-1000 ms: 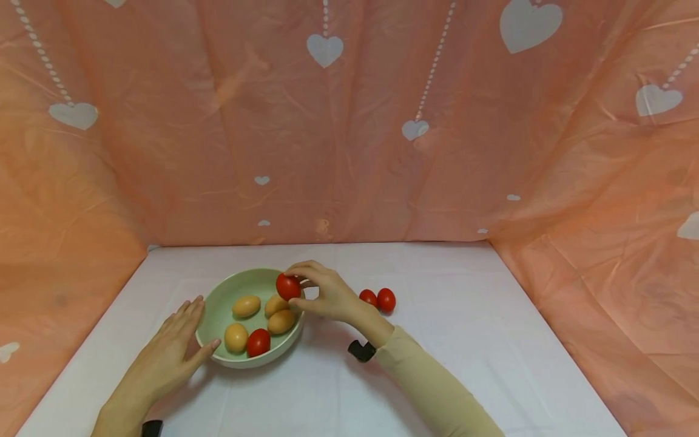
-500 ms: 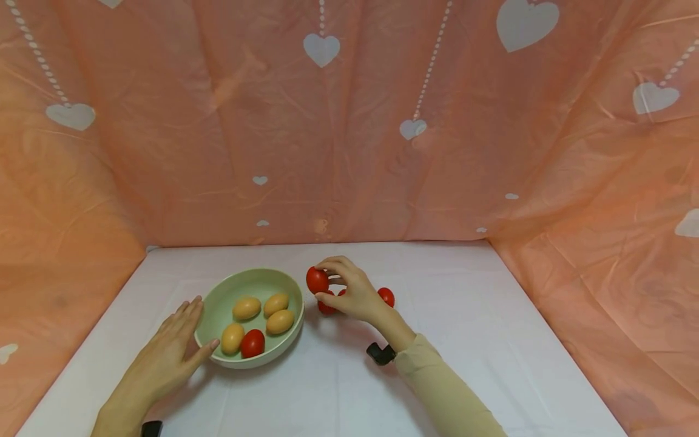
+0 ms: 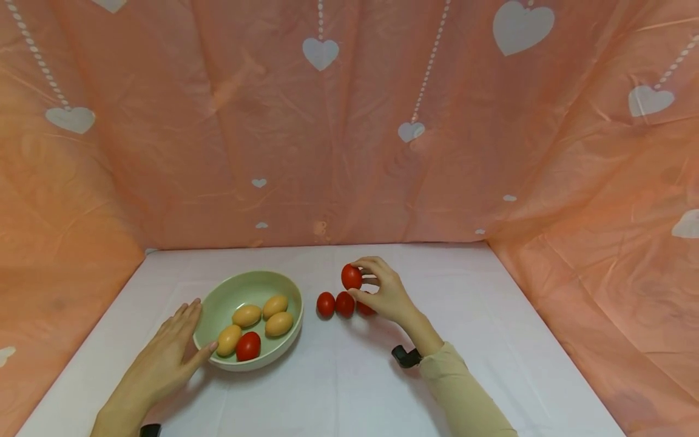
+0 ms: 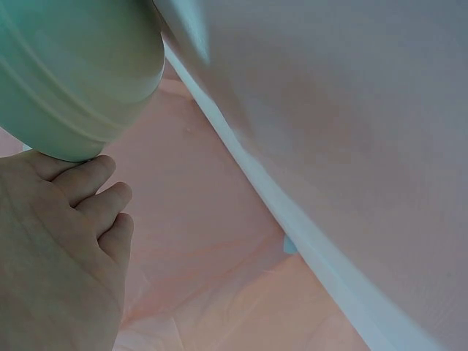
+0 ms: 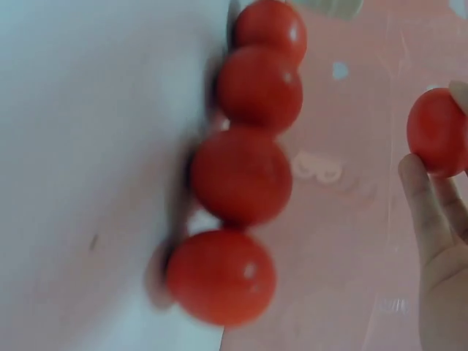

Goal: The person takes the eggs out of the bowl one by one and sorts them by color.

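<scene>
My right hand [image 3: 384, 291] pinches a red tomato [image 3: 352, 277] between thumb and fingertips, held above a row of several more red tomatoes [image 3: 326, 304]. In the right wrist view the held tomato [image 5: 437, 131] is at the right edge, apart from the row [image 5: 241, 175]; the head view shows part of the row hidden behind my hand. My left hand [image 3: 169, 358] rests against the left side of a pale green bowl [image 3: 292, 340], fingers extended and thumb at the near rim. Several yellow oval fruits [image 3: 247, 315] and one red tomato [image 3: 248, 346] lie in the bowl.
The bowl and the row stand on a table with a white cloth [image 3: 338, 388]. Orange-pink curtains [image 3: 349, 200] printed with white hearts enclose the back and both sides. A dark wrist camera [image 3: 406, 356] hangs under my right wrist.
My right hand has carried its tomato from over the bowl's right rim rightward to above the row, uncovering the row's left tomatoes. My left hand has stayed at the bowl.
</scene>
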`<state>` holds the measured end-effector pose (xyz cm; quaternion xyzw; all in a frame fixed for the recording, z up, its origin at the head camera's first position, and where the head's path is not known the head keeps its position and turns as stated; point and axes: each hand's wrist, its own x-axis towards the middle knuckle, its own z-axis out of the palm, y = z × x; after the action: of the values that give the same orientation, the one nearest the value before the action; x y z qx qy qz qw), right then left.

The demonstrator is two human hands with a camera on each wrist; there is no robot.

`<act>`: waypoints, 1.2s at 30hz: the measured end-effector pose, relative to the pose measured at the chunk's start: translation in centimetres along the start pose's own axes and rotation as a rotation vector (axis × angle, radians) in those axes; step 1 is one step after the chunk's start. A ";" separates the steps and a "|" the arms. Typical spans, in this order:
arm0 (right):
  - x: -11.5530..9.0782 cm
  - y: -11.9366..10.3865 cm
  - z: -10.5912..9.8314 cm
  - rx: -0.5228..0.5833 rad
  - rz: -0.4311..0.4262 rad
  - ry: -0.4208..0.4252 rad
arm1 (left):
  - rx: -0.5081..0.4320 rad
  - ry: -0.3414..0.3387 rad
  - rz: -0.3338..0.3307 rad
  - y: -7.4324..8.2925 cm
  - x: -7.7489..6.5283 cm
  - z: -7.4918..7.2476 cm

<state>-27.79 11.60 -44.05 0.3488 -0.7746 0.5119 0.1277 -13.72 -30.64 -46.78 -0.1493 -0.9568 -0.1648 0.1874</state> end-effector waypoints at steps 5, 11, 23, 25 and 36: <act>-0.9 0.6 -1.6 -0.002 0.030 0.041 | -0.003 -0.009 -0.004 0.0 -0.1 0.0; -1.9 1.3 -3.6 -0.025 0.075 0.071 | -0.006 -0.019 0.000 0.0 -0.3 0.0; -3.8 2.6 -6.9 -0.179 0.213 -0.004 | -0.008 -0.029 -0.020 0.2 -0.2 -0.2; -4.1 3.0 -7.1 -0.198 0.229 -0.022 | -0.008 -0.038 -0.027 0.3 -0.2 -0.3; -5.0 3.8 -7.5 -0.272 0.321 -0.077 | -0.001 -0.047 -0.038 0.5 -0.2 -0.4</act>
<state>-27.87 21.16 -46.19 0.2196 -0.8866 0.4026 0.0605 -13.26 -30.43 -46.34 -0.1351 -0.9635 -0.1652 0.1616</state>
